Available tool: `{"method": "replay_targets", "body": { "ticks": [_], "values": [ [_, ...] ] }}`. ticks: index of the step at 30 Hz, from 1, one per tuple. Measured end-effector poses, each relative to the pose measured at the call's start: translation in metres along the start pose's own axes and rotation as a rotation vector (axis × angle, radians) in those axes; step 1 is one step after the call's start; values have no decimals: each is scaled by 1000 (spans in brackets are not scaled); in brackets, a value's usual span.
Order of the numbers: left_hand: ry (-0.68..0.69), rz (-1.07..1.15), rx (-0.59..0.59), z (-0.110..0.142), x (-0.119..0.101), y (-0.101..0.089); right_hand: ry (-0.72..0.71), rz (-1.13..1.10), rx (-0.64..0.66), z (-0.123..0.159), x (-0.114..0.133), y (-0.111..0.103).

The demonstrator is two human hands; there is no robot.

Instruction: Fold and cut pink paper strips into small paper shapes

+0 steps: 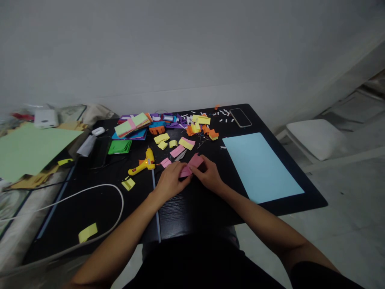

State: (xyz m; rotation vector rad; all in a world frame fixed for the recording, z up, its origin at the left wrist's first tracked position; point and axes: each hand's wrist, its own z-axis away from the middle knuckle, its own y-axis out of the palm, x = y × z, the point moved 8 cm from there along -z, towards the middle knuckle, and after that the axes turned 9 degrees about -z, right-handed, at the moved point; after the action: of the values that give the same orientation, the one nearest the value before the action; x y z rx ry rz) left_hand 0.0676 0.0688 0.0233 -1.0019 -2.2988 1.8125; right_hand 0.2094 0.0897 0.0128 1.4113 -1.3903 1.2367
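Between my two hands is a folded piece of pink paper [196, 161], held just above the black table. My left hand [172, 179] grips its left end with the fingers closed. My right hand [208, 175] pinches the right part between thumb and fingers. Just beyond them lie scissors [181, 155], partly hidden, and pink paper strips [177, 151]. To the left of my hands a yellow glue gun [143, 163] lies on its side, a glue stick [157, 208] running from it toward the table's near edge.
A light blue sheet [262, 168] covers the right of the table [313, 200]. Stacked coloured papers [134, 125], green pieces [120, 147] and orange scraps [213, 135] lie farther back. A phone [240, 118] rests at the back right. A white cable [122, 200] loops across the left.
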Motion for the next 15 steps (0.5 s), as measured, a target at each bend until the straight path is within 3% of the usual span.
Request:
{"method": "replay_targets", "body": {
  "ticks": [7, 15],
  "values": [
    [-28, 24, -33, -1, 5, -3, 73, -204, 60, 0, -4, 6],
    [-97, 202, -38, -5, 18, -7, -15, -146, 145, 0, 2, 9]
  ]
}}
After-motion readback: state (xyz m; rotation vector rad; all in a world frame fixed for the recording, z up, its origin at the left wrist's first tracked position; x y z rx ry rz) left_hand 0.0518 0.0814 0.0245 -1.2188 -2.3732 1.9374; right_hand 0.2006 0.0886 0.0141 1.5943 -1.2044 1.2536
